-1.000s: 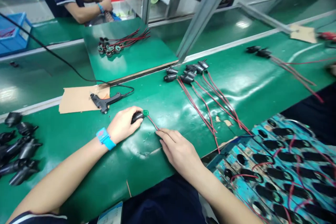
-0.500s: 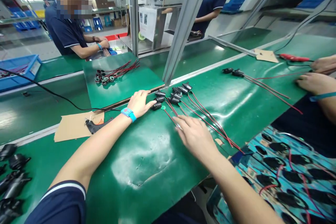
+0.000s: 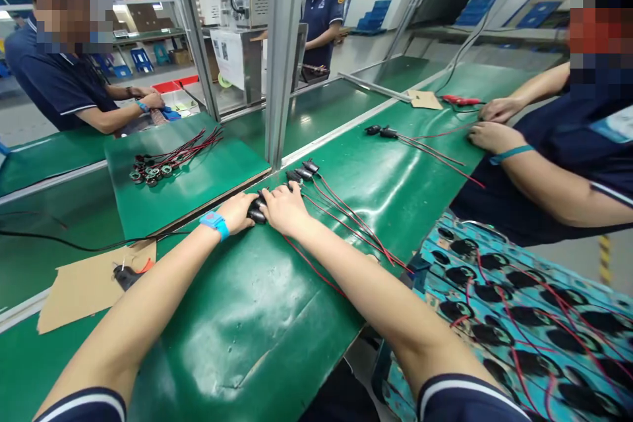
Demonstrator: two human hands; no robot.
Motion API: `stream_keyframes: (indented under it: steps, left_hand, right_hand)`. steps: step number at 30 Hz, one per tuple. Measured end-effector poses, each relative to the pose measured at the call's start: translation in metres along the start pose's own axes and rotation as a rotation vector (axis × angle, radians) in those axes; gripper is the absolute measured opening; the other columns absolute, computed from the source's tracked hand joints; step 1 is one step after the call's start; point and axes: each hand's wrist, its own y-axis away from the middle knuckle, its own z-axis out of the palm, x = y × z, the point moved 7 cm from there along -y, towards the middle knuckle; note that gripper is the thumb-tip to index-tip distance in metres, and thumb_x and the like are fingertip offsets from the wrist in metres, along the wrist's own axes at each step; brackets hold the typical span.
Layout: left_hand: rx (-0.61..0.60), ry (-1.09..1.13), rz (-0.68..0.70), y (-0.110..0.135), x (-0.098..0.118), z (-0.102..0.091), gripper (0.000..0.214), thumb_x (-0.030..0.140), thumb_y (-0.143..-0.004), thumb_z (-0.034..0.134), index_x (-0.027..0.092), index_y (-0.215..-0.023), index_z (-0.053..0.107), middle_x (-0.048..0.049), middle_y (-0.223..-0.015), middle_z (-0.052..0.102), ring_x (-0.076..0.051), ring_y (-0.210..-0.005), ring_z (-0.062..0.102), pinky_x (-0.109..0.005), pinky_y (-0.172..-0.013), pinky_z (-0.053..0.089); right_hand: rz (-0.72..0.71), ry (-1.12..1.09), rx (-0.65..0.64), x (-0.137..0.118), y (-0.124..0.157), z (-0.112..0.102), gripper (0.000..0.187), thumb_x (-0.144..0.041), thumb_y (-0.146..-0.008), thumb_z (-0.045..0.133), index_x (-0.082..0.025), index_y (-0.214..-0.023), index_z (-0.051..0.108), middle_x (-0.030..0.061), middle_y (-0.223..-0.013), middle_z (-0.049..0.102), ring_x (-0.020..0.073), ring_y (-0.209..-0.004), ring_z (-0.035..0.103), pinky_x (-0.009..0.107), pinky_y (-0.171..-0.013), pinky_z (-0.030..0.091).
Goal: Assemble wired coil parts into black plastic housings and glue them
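Note:
Side by side on the green bench, both hands close around a small cluster of black cylindrical parts point(image 3: 257, 210). My left hand point(image 3: 237, 212), with a blue wristband above it, presses its fingers against the cluster's left side. My right hand point(image 3: 285, 210) curls over the right side, hiding some parts and its own fingertips. From under it, a red wire point(image 3: 314, 266) trails toward the bench's front edge. Just beyond my right hand lie more black parts with red wires point(image 3: 306, 170), their leads stretching right and forward.
A cardboard piece point(image 3: 93, 283) and black tool point(image 3: 127, 275) lie left. Round parts with red wires point(image 3: 153, 171) rest on a raised green board. A metal post point(image 3: 279, 66) stands ahead. A blue tray point(image 3: 420, 369) is front right. A co-worker's hands point(image 3: 494, 125) work at right.
My right hand has moved left and away from me, from the wires onto the black parts beside my left hand. The view has turned right, showing more of the co-worker.

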Motion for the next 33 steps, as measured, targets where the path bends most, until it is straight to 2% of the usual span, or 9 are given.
stream_keyframes:
  steps: [3, 8, 14, 19, 21, 24, 26, 29, 33]
  left_hand:
    - [-0.03, 0.042, 0.086, 0.015, 0.008, 0.005, 0.079, 0.027, -0.075, 0.084, 0.017, -0.145, 0.05, -0.015, -0.136, 0.063, -0.029, -0.124, 0.063, -0.037, -0.107, 0.05]
    - [-0.015, 0.093, 0.145, 0.007, 0.022, 0.014, 0.074, 0.029, -0.08, 0.082, 0.016, -0.146, 0.05, -0.0159, -0.134, 0.064, -0.027, -0.113, 0.068, -0.035, -0.098, 0.054]
    - [0.093, 0.094, 0.123, -0.037, 0.026, 0.015, 0.065, 0.032, -0.084, 0.079, 0.016, -0.141, 0.053, -0.0156, -0.136, 0.062, -0.03, -0.122, 0.063, -0.044, -0.106, 0.05]
    - [0.166, 0.059, 0.08, -0.068, 0.016, 0.006, 0.04, 0.035, -0.097, 0.063, 0.018, -0.133, 0.058, -0.012, -0.138, 0.058, -0.029, -0.123, 0.06, -0.054, -0.102, 0.052]
    - [0.179, 0.056, 0.067, -0.075, 0.012, 0.002, 0.04, 0.035, -0.097, 0.064, 0.019, -0.133, 0.057, -0.0121, -0.138, 0.057, -0.028, -0.121, 0.06, -0.052, -0.101, 0.053]
    - [0.179, 0.064, 0.055, -0.076, 0.009, -0.001, 0.041, 0.034, -0.097, 0.063, 0.019, -0.134, 0.056, -0.0121, -0.139, 0.057, -0.028, -0.121, 0.06, -0.053, -0.101, 0.053]
    - [0.176, 0.069, 0.048, -0.07, 0.011, -0.003, 0.045, 0.032, -0.095, 0.066, 0.019, -0.137, 0.055, -0.0132, -0.141, 0.056, -0.029, -0.124, 0.059, -0.052, -0.104, 0.051]
    - [0.182, 0.067, 0.04, -0.052, 0.019, -0.007, 0.062, 0.027, -0.088, 0.074, 0.018, -0.144, 0.048, -0.0154, -0.146, 0.054, -0.028, -0.132, 0.055, -0.043, -0.111, 0.047]
    - [0.221, 0.026, -0.005, -0.021, 0.021, -0.024, 0.07, 0.038, -0.088, 0.073, 0.027, -0.149, 0.041, -0.0082, -0.148, 0.054, -0.025, -0.134, 0.054, -0.036, -0.111, 0.045]
  right_hand:
    - [0.001, -0.023, 0.02, -0.004, 0.031, 0.0, 0.051, -0.034, -0.101, 0.049, -0.004, -0.142, 0.053, 0.0218, -0.124, 0.069, 0.0326, -0.125, 0.054, 0.053, -0.119, 0.019]
    - [0.051, -0.083, 0.026, 0.025, 0.051, 0.013, 0.052, -0.035, -0.105, 0.037, -0.017, -0.154, 0.042, 0.0156, -0.157, 0.045, 0.0331, -0.144, 0.038, 0.062, -0.119, 0.018]
    - [0.111, -0.142, 0.001, 0.066, 0.022, 0.031, 0.056, -0.034, -0.105, 0.035, -0.018, -0.159, 0.033, 0.0113, -0.167, 0.027, 0.0326, -0.153, 0.027, 0.055, -0.118, 0.031]
    - [0.079, -0.201, 0.035, 0.061, 0.008, 0.005, 0.053, -0.03, -0.105, 0.033, -0.016, -0.156, 0.037, 0.0188, -0.161, 0.038, 0.0328, -0.15, 0.032, 0.061, -0.118, 0.026]
    - [-0.034, -0.235, 0.034, 0.035, 0.03, -0.01, 0.049, -0.034, -0.106, 0.035, -0.02, -0.152, 0.044, 0.0168, -0.156, 0.047, 0.029, -0.147, 0.039, 0.058, -0.12, 0.022]
    - [-0.291, -0.288, -0.05, -0.012, 0.087, -0.017, 0.041, -0.055, -0.098, 0.053, -0.036, -0.134, 0.062, 0.0, -0.142, 0.063, 0.0199, -0.133, 0.054, 0.047, -0.122, 0.027]
    - [-0.402, -0.322, -0.11, -0.027, 0.125, -0.013, 0.04, -0.058, -0.097, 0.054, -0.034, -0.127, 0.066, -0.0022, -0.131, 0.07, 0.0171, -0.122, 0.063, 0.045, -0.121, 0.029]
    - [-0.287, -0.26, -0.062, 0.0, 0.152, -0.006, 0.036, -0.05, -0.1, 0.054, -0.028, -0.123, 0.069, 0.0011, -0.129, 0.072, 0.0177, -0.119, 0.065, 0.043, -0.118, 0.034]
    - [-0.149, -0.182, 0.032, 0.051, 0.154, 0.002, 0.043, -0.041, -0.104, 0.047, -0.01, -0.125, 0.069, 0.0225, -0.127, 0.069, 0.0349, -0.117, 0.067, 0.065, -0.11, 0.035]
